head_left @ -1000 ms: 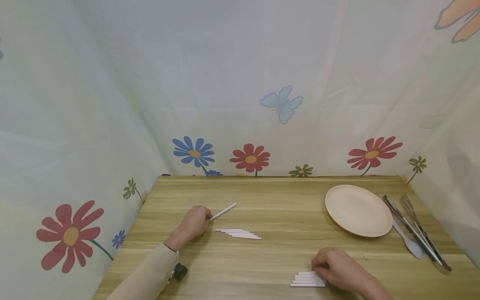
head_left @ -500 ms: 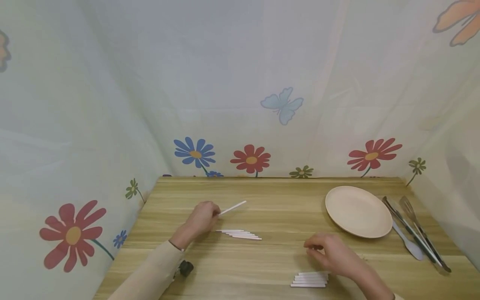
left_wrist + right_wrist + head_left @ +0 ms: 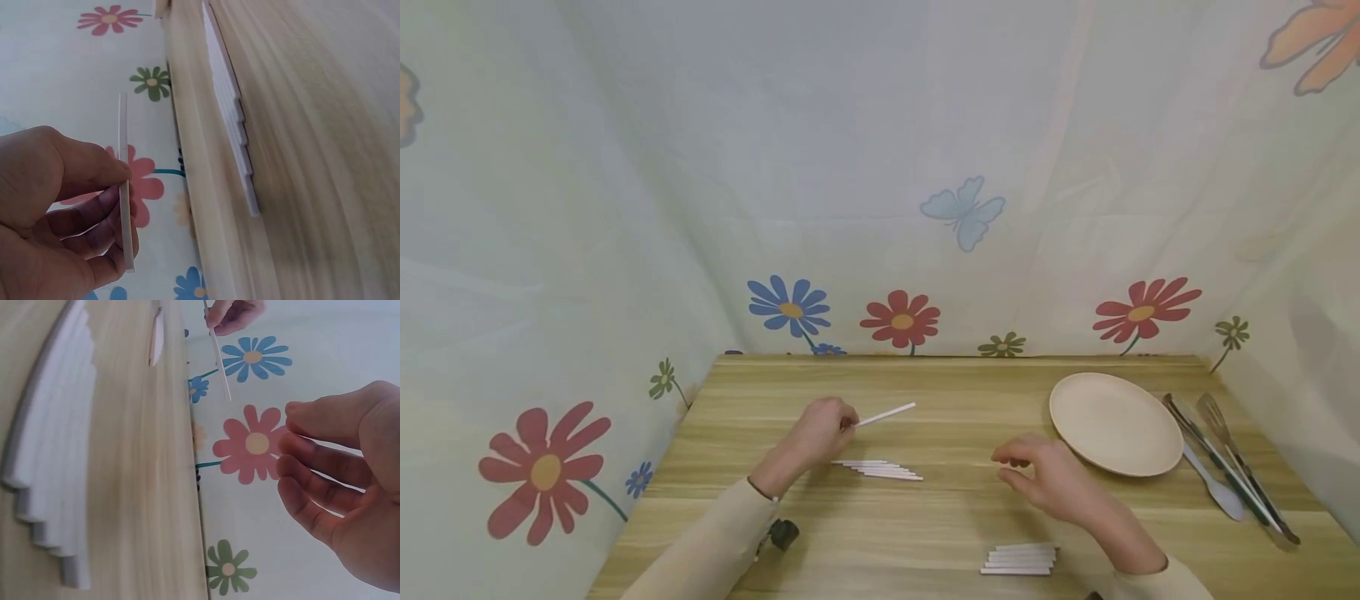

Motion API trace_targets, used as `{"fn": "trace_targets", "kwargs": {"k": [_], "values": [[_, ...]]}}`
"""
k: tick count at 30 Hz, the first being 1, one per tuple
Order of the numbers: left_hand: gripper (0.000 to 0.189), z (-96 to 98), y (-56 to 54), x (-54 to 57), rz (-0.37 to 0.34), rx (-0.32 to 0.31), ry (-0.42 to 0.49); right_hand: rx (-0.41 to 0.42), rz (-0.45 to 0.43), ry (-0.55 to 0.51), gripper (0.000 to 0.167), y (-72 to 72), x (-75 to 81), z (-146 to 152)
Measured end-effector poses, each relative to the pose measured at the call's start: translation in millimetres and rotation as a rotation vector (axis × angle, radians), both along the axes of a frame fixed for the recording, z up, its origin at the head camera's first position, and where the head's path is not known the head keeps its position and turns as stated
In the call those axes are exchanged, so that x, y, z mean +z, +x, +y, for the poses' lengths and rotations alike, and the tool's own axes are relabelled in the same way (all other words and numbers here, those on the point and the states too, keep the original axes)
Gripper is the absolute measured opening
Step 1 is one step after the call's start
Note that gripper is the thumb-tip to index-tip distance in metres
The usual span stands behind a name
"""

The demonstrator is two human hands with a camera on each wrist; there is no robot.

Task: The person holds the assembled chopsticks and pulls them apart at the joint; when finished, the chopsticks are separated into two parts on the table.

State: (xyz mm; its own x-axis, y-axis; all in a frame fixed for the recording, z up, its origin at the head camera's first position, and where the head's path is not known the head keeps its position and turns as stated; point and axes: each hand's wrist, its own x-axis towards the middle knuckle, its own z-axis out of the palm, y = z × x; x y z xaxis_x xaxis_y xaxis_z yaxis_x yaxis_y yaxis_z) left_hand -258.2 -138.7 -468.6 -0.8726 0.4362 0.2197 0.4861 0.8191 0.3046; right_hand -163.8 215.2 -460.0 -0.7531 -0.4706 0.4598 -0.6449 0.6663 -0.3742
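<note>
My left hand (image 3: pixel 823 429) pinches a thin white stick (image 3: pixel 887 414) between thumb and fingers, its free end pointing right; the left wrist view shows the stick (image 3: pixel 124 150) held above the table. Several white sticks (image 3: pixel 880 470) lie side by side in a stepped row just in front of that hand. A second stepped row of white sticks (image 3: pixel 1018 559) lies near the front, below my right hand (image 3: pixel 1048 475). That hand hovers over the table, fingers loosely bent and holding nothing, as the right wrist view confirms with the bare fingers (image 3: pixel 319 509).
A round beige plate (image 3: pixel 1116 425) lies at the right of the wooden table (image 3: pixel 940 517). Beside it are a grey spoon (image 3: pixel 1217 492), a slotted utensil (image 3: pixel 1217 417) and other long-handled tools. A flower-printed curtain (image 3: pixel 850 167) borders the table's back and sides.
My left hand has moved right with its stick. The right hand has lifted off the front row of sticks and moved away toward the back and slightly left, its fingers spreading apart.
</note>
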Motion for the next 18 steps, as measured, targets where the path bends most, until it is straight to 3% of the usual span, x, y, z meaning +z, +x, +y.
{"fn": "trace_targets", "kwargs": {"k": [18], "values": [[0.008, 30.8, 13.1, 16.9, 0.049, -0.137, -0.014, -0.018, 0.03, -0.025, 0.019, -16.4, 13.4, -13.6]]}}
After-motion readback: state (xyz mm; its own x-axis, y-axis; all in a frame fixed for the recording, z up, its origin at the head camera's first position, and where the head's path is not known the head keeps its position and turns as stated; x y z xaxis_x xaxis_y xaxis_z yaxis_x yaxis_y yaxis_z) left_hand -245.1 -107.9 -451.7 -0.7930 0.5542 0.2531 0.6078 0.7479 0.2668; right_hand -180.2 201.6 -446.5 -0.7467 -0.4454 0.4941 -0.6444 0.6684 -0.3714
